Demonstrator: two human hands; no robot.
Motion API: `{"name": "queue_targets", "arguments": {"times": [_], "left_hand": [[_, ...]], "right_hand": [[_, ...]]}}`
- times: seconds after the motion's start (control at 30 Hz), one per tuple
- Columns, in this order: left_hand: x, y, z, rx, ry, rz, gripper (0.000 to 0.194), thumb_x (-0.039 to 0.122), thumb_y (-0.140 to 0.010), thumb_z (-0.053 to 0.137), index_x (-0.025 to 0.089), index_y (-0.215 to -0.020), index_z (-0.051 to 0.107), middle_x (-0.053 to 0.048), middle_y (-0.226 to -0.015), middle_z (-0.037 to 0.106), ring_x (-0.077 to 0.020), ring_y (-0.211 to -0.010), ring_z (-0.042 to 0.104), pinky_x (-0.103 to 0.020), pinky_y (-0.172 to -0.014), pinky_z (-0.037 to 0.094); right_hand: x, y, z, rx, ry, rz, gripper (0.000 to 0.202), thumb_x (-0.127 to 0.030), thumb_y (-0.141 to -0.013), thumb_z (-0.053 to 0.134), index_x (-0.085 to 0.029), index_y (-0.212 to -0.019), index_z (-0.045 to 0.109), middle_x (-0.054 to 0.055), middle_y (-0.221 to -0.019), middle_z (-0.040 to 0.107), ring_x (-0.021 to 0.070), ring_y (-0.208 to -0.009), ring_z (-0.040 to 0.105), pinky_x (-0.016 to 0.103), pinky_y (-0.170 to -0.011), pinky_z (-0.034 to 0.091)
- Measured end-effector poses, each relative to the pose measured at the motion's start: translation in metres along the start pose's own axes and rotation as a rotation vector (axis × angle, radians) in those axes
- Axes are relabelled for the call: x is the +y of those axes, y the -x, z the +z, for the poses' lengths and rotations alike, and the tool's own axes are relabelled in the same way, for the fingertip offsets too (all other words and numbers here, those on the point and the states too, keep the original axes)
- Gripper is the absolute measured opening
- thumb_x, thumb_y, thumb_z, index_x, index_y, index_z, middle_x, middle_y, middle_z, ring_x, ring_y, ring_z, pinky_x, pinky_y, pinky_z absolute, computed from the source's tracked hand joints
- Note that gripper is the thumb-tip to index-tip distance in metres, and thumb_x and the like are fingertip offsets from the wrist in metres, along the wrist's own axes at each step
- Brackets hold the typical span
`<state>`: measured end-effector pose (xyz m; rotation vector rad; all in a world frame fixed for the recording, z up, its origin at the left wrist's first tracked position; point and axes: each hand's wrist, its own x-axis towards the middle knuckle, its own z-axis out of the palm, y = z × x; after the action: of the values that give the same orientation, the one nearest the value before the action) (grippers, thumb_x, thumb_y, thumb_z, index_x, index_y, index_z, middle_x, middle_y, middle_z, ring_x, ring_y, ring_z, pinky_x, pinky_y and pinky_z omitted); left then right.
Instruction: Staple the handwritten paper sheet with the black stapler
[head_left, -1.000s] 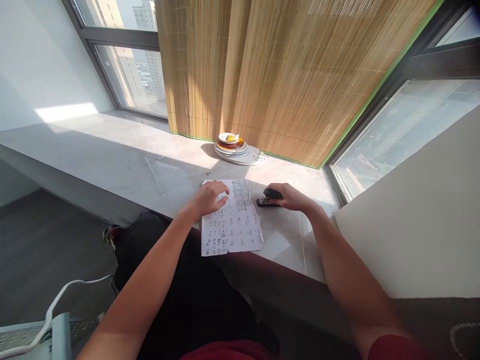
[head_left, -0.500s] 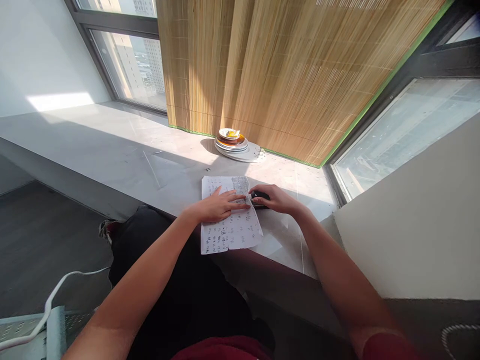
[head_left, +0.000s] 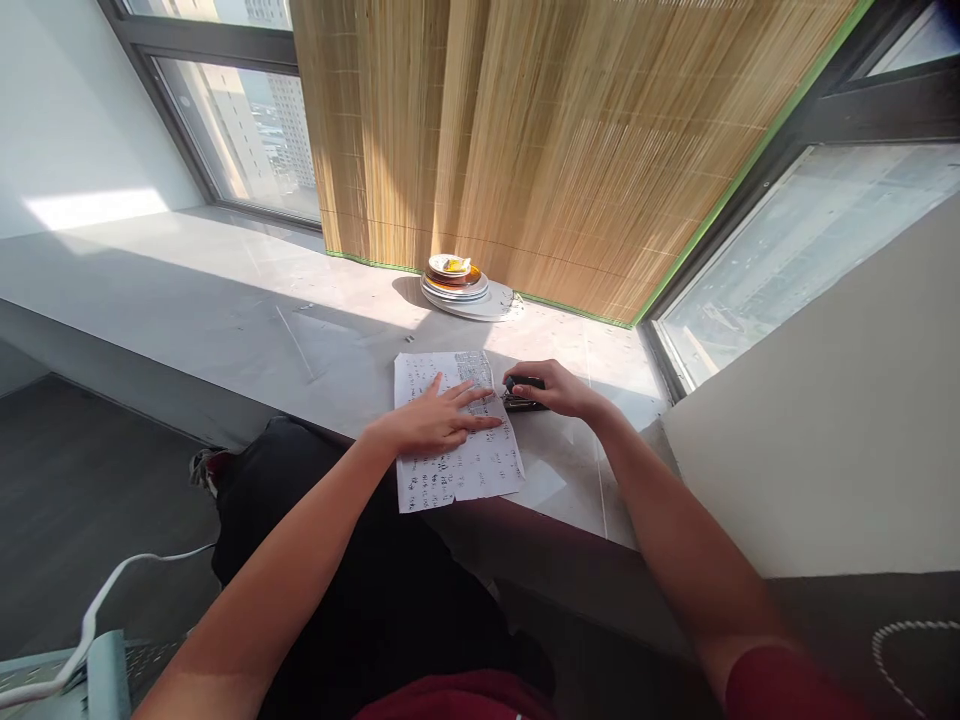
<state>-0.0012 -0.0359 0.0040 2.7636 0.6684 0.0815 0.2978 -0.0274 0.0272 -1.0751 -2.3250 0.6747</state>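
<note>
Sheets of handwritten paper [head_left: 480, 470] lie on the window ledge, their near edge reaching past the front of it. Flat across them rests my left hand [head_left: 439, 418], fingers spread, holding nothing. My right hand [head_left: 559, 387] is wrapped round a black stapler [head_left: 525, 402] at the paper's right edge. The stapler's front end is at the sheet's edge; whether paper sits between its jaws I cannot tell. My fingers cover part of its top.
A stack of plates [head_left: 457, 285] stands at the back of the ledge [head_left: 337, 350], before a bamboo blind [head_left: 525, 150]. A white wall [head_left: 825, 400] rises on the right. A white cable [head_left: 97, 600] runs at lower left.
The right hand has lifted slightly and shifted right, and more of the stapler shows. The left hand stays spread on the paper. The whole view has moved a little.
</note>
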Motion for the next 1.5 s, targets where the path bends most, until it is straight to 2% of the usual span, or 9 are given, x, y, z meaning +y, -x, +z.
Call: {"name": "queue_targets", "arguments": {"times": [0.17, 0.3, 0.4, 0.6, 0.83, 1.2, 1.3, 1.5], "left_hand": [[0.001, 0.0, 0.0, 0.014, 0.052, 0.008, 0.068, 0.023, -0.101, 0.054, 0.058, -0.159, 0.047, 0.012, -0.179, 0.024, -0.038, -0.167, 0.021, -0.072, -0.132, 0.006], [-0.002, -0.002, 0.004, 0.002, 0.034, 0.0, 0.069, 0.024, -0.102, 0.05, 0.056, -0.163, 0.041, 0.011, -0.18, 0.02, -0.0398, -0.167, 0.019, -0.075, -0.13, 0.003], [-0.004, -0.003, 0.008, 0.005, 0.035, 0.005, 0.068, 0.026, -0.104, 0.049, 0.056, -0.164, 0.039, 0.011, -0.181, 0.017, -0.0397, -0.168, 0.017, -0.076, -0.13, 0.0], [-0.003, -0.002, 0.008, 0.046, 0.079, 0.004, 0.065, 0.027, -0.103, 0.054, 0.057, -0.16, 0.045, 0.013, -0.18, 0.021, -0.0372, -0.167, 0.02, -0.07, -0.134, 0.003], [-0.004, -0.005, 0.011, 0.07, 0.055, 0.025, 0.064, 0.027, -0.103, 0.051, 0.058, -0.159, 0.047, 0.012, -0.179, 0.024, -0.0393, -0.166, 0.024, -0.075, -0.131, 0.006], [-0.005, -0.004, 0.009, 0.001, 0.042, 0.008, 0.064, 0.03, -0.105, 0.045, 0.054, -0.164, 0.039, 0.013, -0.181, 0.014, -0.0362, -0.168, 0.016, -0.071, -0.132, -0.002], [-0.007, -0.004, 0.011, 0.014, 0.045, 0.025, 0.063, 0.031, -0.106, 0.045, 0.055, -0.164, 0.039, 0.013, -0.181, 0.013, -0.0377, -0.168, 0.017, -0.072, -0.132, -0.001], [-0.009, -0.005, 0.013, -0.005, 0.051, -0.001, 0.064, 0.03, -0.104, 0.05, 0.049, -0.164, 0.042, 0.008, -0.182, 0.012, -0.0362, -0.169, 0.014, -0.071, -0.131, -0.005]], "right_hand": [[-0.006, -0.002, 0.003, -0.046, 0.005, -0.057, 0.037, -0.052, -0.103, 0.06, -0.023, -0.116, 0.079, 0.007, -0.107, 0.08, 0.0256, -0.096, 0.071, 0.04, -0.09, 0.055], [-0.011, -0.004, 0.007, -0.034, 0.007, -0.067, 0.036, -0.051, -0.104, 0.06, -0.024, -0.118, 0.079, 0.006, -0.105, 0.079, 0.0255, -0.096, 0.071, 0.039, -0.09, 0.054], [-0.018, -0.006, 0.012, -0.032, 0.05, -0.079, 0.034, -0.049, -0.105, 0.058, -0.024, -0.113, 0.08, 0.007, -0.098, 0.075, 0.0246, -0.089, 0.068, 0.038, -0.084, 0.053], [-0.027, -0.008, 0.02, -0.054, 0.15, -0.105, 0.025, -0.038, -0.105, 0.059, -0.022, -0.103, 0.078, 0.007, -0.094, 0.07, 0.0233, -0.082, 0.063, 0.037, -0.076, 0.049], [-0.027, -0.01, 0.021, -0.06, 0.145, -0.098, 0.024, -0.036, -0.105, 0.058, -0.023, -0.098, 0.077, 0.007, -0.094, 0.069, 0.0232, -0.083, 0.063, 0.037, -0.077, 0.048], [-0.024, -0.009, 0.024, -0.05, 0.163, -0.083, 0.021, -0.033, -0.103, 0.06, -0.024, -0.103, 0.079, 0.006, -0.096, 0.07, 0.0233, -0.086, 0.064, 0.037, -0.079, 0.048], [-0.023, -0.009, 0.025, -0.042, 0.183, -0.072, 0.019, -0.031, -0.102, 0.061, -0.025, -0.101, 0.079, 0.005, -0.093, 0.068, 0.0224, -0.084, 0.063, 0.036, -0.077, 0.046], [-0.032, -0.011, 0.034, -0.069, 0.38, -0.014, 0.013, -0.022, -0.098, 0.064, -0.023, -0.098, 0.077, 0.005, -0.093, 0.068, 0.0223, -0.088, 0.06, 0.034, -0.073, 0.041]]}}
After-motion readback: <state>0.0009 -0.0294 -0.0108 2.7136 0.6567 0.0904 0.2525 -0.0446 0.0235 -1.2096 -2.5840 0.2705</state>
